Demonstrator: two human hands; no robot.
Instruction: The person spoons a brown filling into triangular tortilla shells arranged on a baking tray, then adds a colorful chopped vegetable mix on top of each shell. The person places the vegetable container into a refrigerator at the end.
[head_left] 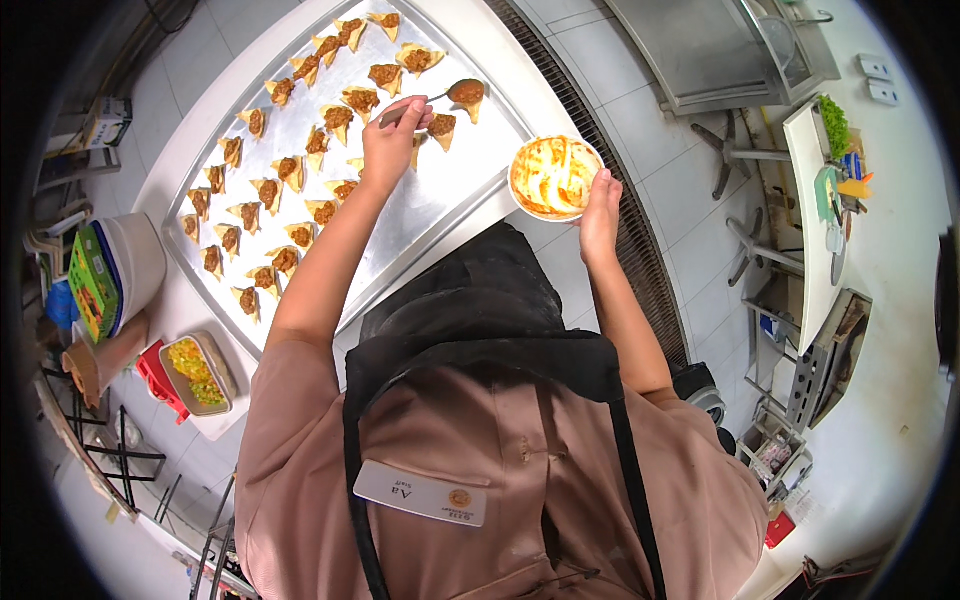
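Note:
My left hand (393, 152) is closed round the handle of a metal spoon (466, 92). The spoon's bowl carries reddish-brown chunky sauce and hangs over a triangular golden piece at the tray's right side. My right hand (600, 218) grips a round white bowl (541, 211) by its right edge, just off the tray's edge. Orange-red sauce smears its inside. Across the silver metal tray (475, 165) lie many folded triangular golden pieces, such as this topped piece (385, 76), with heaps of the same brown sauce. My left forearm hides some of them.
The tray rests on a white table (165, 215). At its near left corner stands a container (222, 372) of chopped yellow and green food beside a red object (160, 382). A white tub (140, 260) is further left. A floor grate (640, 240) and a side counter (815, 250) lie right.

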